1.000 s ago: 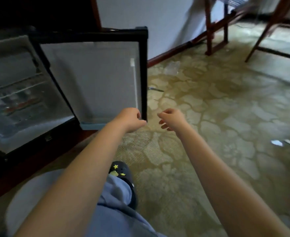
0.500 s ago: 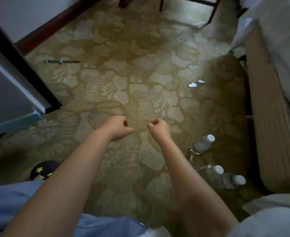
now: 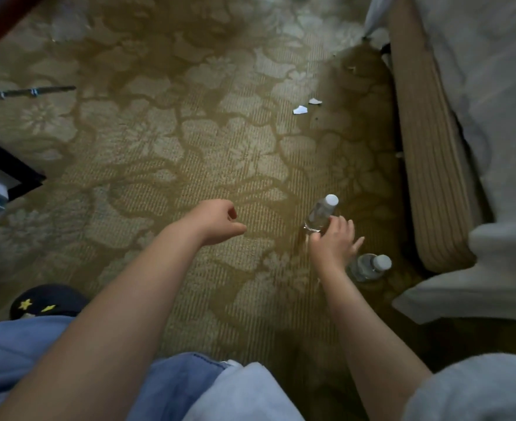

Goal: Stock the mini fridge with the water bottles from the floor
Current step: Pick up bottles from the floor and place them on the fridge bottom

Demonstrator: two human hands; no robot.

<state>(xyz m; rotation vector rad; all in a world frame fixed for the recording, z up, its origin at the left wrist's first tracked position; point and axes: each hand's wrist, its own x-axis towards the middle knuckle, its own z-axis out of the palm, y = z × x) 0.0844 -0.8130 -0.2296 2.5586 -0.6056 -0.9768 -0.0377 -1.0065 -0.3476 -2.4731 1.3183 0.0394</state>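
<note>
Reaching toward the right edge of the carpet (image 3: pixel 159 141), the right hand (image 3: pixel 334 243) rests with spread fingers on the lower part of a water bottle (image 3: pixel 319 215), touching it but not closed round it. The bottle's white cap points away from the person. A second bottle (image 3: pixel 369 265) sits just beside that wrist, near the corner of the bed base (image 3: pixel 426 165). The left hand (image 3: pixel 217 221) hangs over the middle of the carpet, fingers loosely curled, holding nothing. The fridge door (image 3: pixel 4 174) pokes in at the left edge, well apart from both bottles. Two paper scraps (image 3: pixel 300 110) lie farther up, and a metal bar (image 3: pixel 35 91) lies near the top left corner
</note>
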